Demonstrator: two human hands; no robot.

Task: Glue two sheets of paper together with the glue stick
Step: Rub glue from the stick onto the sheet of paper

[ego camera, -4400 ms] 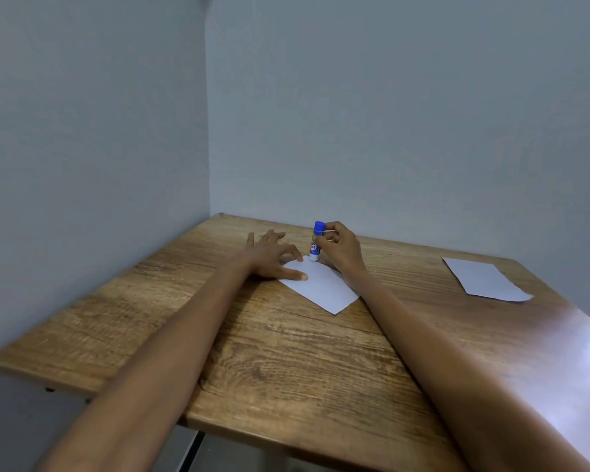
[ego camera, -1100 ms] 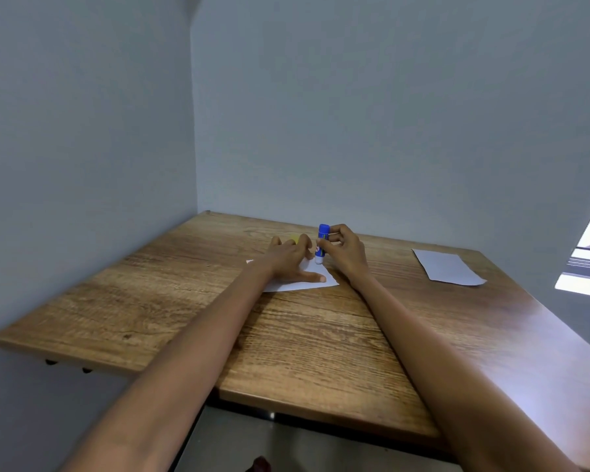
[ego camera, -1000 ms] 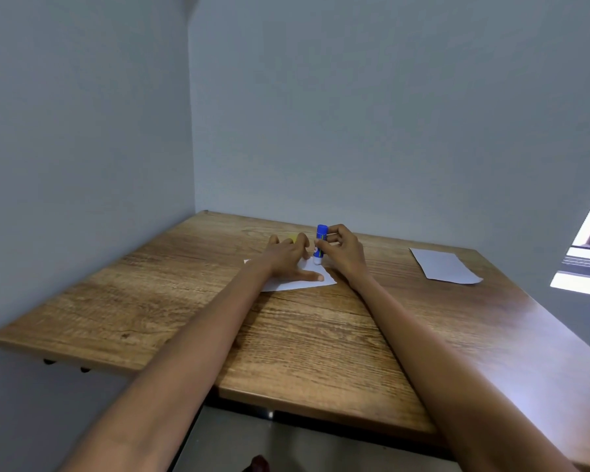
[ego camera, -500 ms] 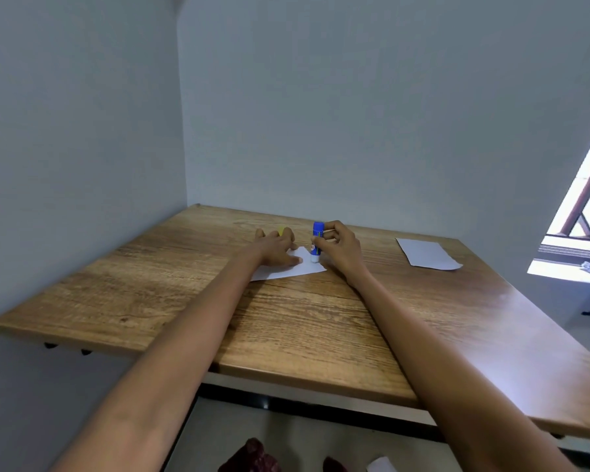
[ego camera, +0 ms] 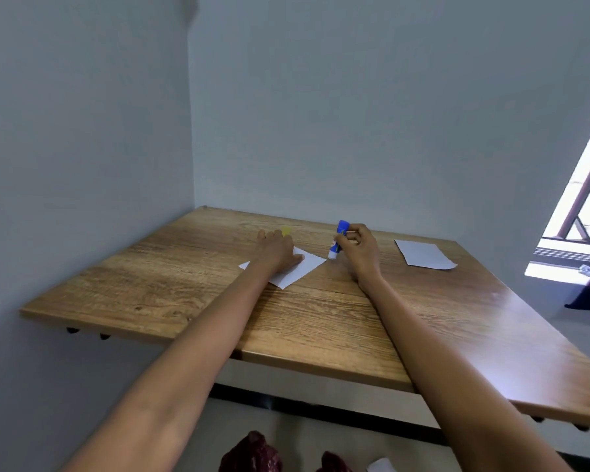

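Observation:
A white sheet of paper point(ego camera: 298, 270) lies near the middle of the wooden table point(ego camera: 191, 284). My left hand point(ego camera: 276, 251) rests flat on it with straight fingers. My right hand point(ego camera: 359, 248) grips a blue and white glue stick point(ego camera: 338, 240), tilted, with its lower tip just off the sheet's right corner. A second white sheet point(ego camera: 423, 254) lies apart at the table's far right. A small yellow thing, perhaps the glue stick's cap point(ego camera: 286, 231), shows just beyond my left fingers.
The table stands in a corner, with grey walls at the left and behind. A window point(ego camera: 579, 212) is at the right. Below the table's near edge, dark red shapes point(ego camera: 252, 453) show on the floor.
The glue stick's tip has gone from over the sheet to just past its right corner. My left hand still lies on the sheet, which has turned on the table. The view has pulled back.

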